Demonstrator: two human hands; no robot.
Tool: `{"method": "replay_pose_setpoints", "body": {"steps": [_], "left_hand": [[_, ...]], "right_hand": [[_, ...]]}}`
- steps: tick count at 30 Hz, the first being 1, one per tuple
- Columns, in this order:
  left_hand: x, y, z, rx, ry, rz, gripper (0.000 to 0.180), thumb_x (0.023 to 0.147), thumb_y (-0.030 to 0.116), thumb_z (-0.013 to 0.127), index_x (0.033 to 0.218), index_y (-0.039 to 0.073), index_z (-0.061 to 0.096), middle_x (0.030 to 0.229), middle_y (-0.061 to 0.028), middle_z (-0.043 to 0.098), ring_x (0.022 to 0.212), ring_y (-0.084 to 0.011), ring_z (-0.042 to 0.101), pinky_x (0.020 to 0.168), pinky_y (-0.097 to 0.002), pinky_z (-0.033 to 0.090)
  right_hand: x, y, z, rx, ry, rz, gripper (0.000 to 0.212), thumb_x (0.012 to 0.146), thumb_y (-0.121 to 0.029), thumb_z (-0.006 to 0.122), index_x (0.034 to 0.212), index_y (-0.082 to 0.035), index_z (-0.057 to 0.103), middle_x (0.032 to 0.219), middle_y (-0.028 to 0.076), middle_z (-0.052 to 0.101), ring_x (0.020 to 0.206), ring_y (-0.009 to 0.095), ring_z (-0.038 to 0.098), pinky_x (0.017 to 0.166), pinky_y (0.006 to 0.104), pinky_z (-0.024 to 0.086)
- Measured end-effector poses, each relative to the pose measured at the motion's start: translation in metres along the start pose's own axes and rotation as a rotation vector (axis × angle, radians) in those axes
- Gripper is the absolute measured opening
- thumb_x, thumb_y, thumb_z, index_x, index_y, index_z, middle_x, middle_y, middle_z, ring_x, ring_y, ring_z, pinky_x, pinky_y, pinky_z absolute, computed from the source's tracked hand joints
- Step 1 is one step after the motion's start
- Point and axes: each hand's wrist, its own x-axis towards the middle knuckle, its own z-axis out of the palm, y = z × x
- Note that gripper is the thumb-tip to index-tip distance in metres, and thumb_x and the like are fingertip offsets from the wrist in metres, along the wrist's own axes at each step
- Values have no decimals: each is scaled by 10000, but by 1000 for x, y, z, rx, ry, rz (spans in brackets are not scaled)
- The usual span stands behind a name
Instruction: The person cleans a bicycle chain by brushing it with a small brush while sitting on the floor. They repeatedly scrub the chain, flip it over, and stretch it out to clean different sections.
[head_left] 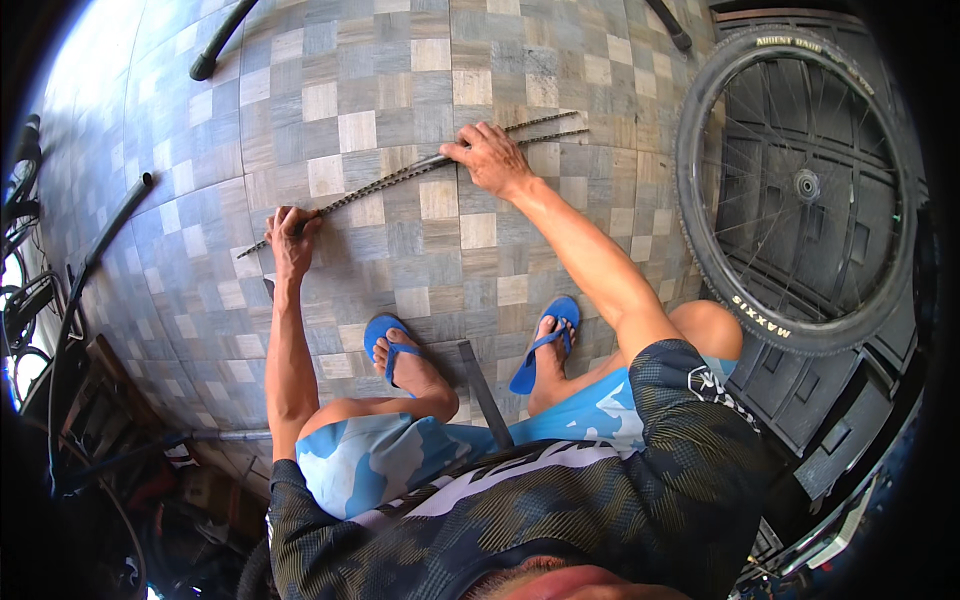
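A dark bicycle chain [375, 186], seen as two strands side by side, stretches at a slant just over or on the tiled floor. Near its left end, the curled fingers of my left hand [290, 236] grip both strands, and a short tip pokes out past them. Farther up and to the right, my right hand [492, 160] closes around the strands with the thumb along them. Beyond it the two loose ends spread slightly apart toward the right. Whether this is one folded chain or two cannot be made out.
A bicycle wheel [697, 205] with a black tire lies at the right on dark panels [765, 130]. Black tubes with end caps [205, 66] reach in from the top and left. A dark flat bar [482, 390] stands between my feet in blue flip-flops [545, 340].
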Motion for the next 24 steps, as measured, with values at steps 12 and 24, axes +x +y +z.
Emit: {"method": "replay_pose_setpoints", "body": {"steps": [12, 24], "left_hand": [[-5, 0, -4, 47, 33, -22, 125, 857, 239, 814, 962, 195, 763, 1020, 15, 629, 1077, -265, 539, 955, -464, 337], [-1, 1, 3, 19, 14, -2, 160, 877, 257, 787, 1004, 161, 770, 1026, -14, 635, 1070, -274, 537, 961, -444, 343]], "right_hand": [[-14, 95, -110, -363, 10, 133, 326, 1059, -101, 536, 1324, -215, 687, 1302, 89, 640, 1256, 294, 579, 1058, 471, 505], [-62, 170, -175, -760, 80, 236, 330, 1040, -190, 566, 1349, -228, 675, 1200, 47, 657, 1188, 273, 599, 1009, 426, 520]]}}
